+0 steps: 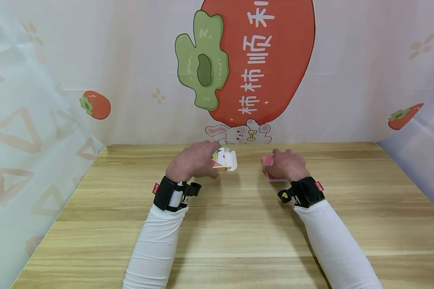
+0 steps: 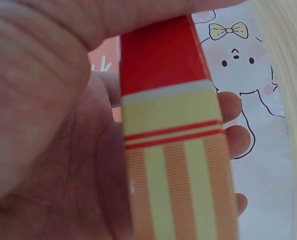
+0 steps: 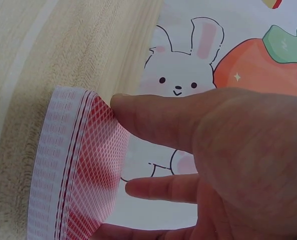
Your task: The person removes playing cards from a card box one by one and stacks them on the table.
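My left hand grips a playing card box near the back of the table, thumb on one side and fingertips on the other. Its end flap stands open toward the right. The left wrist view shows the box's narrow side, red at the top, then pale yellow with orange stripes. To the right, my right hand holds a deck of playing cards with red patterned backs, thumb at one edge and a finger at the opposite one. In the head view the hand covers much of the deck.
Both things are close to the far edge of the wooden table. Behind it hangs a white curtain printed with a large persimmon and a rabbit. More printed cloth runs along the left and right sides.
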`<state>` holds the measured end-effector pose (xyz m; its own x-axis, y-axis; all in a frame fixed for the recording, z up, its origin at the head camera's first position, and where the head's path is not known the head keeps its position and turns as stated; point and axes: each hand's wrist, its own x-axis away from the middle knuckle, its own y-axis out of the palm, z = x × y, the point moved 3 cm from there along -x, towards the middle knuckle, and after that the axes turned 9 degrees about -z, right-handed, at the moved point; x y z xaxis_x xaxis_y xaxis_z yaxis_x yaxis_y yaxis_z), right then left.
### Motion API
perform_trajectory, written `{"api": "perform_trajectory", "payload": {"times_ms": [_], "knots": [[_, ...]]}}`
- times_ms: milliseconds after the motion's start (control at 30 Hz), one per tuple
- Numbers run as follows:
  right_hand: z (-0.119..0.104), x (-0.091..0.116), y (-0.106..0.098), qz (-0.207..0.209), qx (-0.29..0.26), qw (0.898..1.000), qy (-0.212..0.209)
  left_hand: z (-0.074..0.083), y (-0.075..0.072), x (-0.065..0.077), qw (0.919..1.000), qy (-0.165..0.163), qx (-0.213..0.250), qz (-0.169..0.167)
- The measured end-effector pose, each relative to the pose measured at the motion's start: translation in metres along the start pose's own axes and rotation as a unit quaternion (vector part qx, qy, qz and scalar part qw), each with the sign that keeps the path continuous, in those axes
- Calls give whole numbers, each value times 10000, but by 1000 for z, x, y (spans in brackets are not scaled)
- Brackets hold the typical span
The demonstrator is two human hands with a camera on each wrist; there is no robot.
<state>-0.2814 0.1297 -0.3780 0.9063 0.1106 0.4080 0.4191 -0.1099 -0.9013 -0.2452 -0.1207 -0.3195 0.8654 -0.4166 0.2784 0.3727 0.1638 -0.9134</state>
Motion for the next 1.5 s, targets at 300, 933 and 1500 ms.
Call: {"api": "perform_trajectory", "payload": {"times_ms": [300,933,1500], "knots": [[0,0,0,-57,-72,9999,96,2,-1,1,10000,14,-96,-20],[-3,5,-5,270,-317,9990,166,2,0,1,9999,56,-91,-21],[-60,32,-18,1670,-2601,8924,-3286,6,1,-1,9991,202,-343,172]]}}
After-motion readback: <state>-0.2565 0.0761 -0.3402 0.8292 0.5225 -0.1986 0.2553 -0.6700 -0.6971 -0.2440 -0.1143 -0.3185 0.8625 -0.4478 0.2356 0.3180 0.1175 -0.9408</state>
